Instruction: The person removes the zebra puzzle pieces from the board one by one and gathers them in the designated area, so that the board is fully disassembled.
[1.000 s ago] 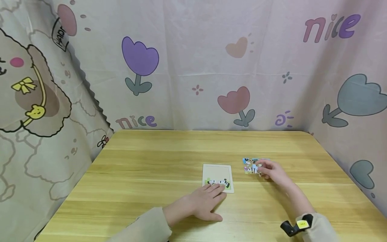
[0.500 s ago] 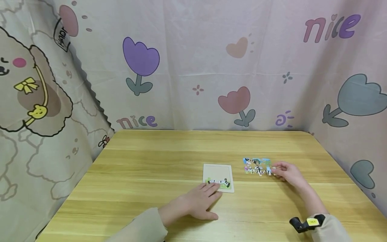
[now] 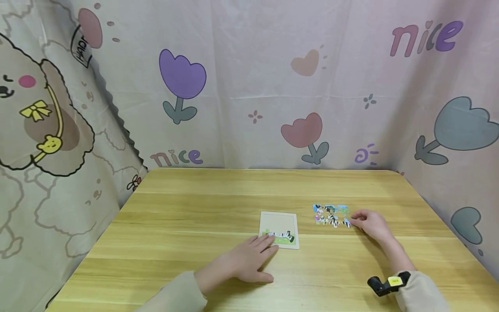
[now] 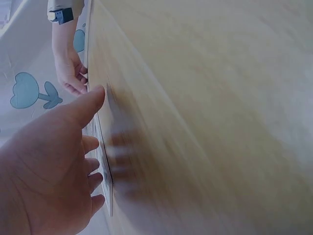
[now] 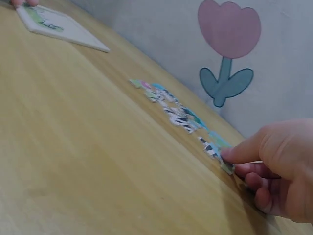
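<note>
A white puzzle board (image 3: pixel 279 227) lies flat on the wooden table (image 3: pixel 195 208), with a strip of zebra picture along its near edge. My left hand (image 3: pixel 268 245) lies flat with straight fingers, their tips on the board's near left corner (image 4: pixel 105 161). A cluster of loose puzzle pieces (image 3: pixel 330 215) sits to the right of the board. My right hand (image 3: pixel 352 222) is at the cluster's right end, fingers curled, and pinches the end puzzle piece (image 5: pixel 226 166) against the table. The other pieces (image 5: pixel 173 110) lie in a row beyond it.
Patterned cloth walls (image 3: pixel 249 86) close in the table at the back, left and right. The table's back edge (image 3: pixel 273 169) meets the cloth. Bare wood (image 3: pixel 175 225) stretches left of the board and along the near side.
My right hand moved from over the loose pieces to their right end, uncovering them. My left hand drew back a little to the left, and the board shifted slightly left.
</note>
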A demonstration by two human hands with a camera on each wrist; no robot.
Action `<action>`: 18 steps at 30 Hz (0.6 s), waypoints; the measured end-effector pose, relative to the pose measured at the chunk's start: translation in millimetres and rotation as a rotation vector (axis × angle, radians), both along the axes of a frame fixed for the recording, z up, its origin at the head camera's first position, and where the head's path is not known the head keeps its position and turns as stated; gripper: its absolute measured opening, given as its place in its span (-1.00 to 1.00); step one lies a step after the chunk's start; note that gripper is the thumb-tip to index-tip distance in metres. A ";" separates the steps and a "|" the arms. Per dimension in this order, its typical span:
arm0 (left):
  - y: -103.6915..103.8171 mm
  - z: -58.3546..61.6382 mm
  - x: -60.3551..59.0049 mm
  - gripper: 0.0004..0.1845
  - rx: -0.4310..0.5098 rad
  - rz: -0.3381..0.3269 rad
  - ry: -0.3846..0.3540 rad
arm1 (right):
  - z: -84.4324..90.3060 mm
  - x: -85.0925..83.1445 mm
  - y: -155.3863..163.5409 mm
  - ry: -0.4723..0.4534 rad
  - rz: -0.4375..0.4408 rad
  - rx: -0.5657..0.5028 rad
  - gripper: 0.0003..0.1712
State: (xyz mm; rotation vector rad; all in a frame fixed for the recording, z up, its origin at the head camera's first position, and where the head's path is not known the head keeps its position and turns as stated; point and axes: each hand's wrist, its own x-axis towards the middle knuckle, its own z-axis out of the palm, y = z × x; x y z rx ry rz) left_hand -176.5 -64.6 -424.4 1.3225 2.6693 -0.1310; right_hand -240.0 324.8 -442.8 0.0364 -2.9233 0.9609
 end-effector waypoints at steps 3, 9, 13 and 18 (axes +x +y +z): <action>-4.1 -0.9 -1.1 -0.17 0.020 0.010 0.005 | -1.8 -1.3 -1.9 0.016 -0.003 0.025 -0.73; -11.4 -1.9 -2.0 -0.16 0.054 0.026 -0.011 | -1.5 -0.8 -4.1 0.038 -0.009 0.037 -0.74; -17.0 -1.9 -0.7 -0.16 0.066 0.038 -0.021 | -1.5 0.8 -5.8 0.042 -0.019 0.041 -0.71; -23.5 -1.0 1.2 -0.17 0.065 0.064 -0.033 | -1.0 2.1 -9.3 0.069 -0.041 0.028 -0.62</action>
